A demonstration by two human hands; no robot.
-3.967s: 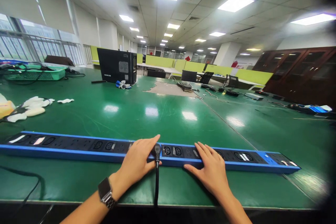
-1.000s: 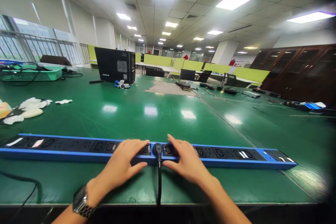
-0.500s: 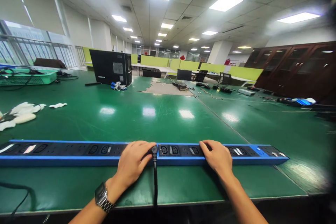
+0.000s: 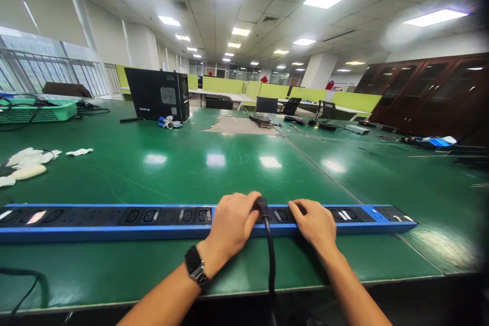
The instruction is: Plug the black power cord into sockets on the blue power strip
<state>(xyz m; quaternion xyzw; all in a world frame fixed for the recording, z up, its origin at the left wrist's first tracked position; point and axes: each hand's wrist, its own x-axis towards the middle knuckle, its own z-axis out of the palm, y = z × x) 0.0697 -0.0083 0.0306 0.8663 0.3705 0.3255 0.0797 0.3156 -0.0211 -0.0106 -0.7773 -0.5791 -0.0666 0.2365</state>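
A long blue power strip (image 4: pixel 114 216) with black sockets lies across the green table near its front edge. My left hand (image 4: pixel 231 224), with a watch on the wrist, is closed around a black plug (image 4: pixel 262 205) that sits over a socket near the strip's middle; its black cable (image 4: pixel 270 260) runs down toward me over the table edge. My right hand (image 4: pixel 313 224) rests on the strip just right of the plug, fingers curled down onto the sockets.
A black computer case (image 4: pixel 157 94) stands far back on the green table (image 4: pixel 214 163). White gloves (image 4: pixel 26 163) lie at left, with a green basket (image 4: pixel 36 110) behind. Another black cable (image 4: pixel 23 285) loops at the front left. Brown cabinets (image 4: pixel 431 94) line the right wall.
My left hand has lifted the plug and carried it a few sockets to the right along the strip. The right hand stayed on the strip beside it.
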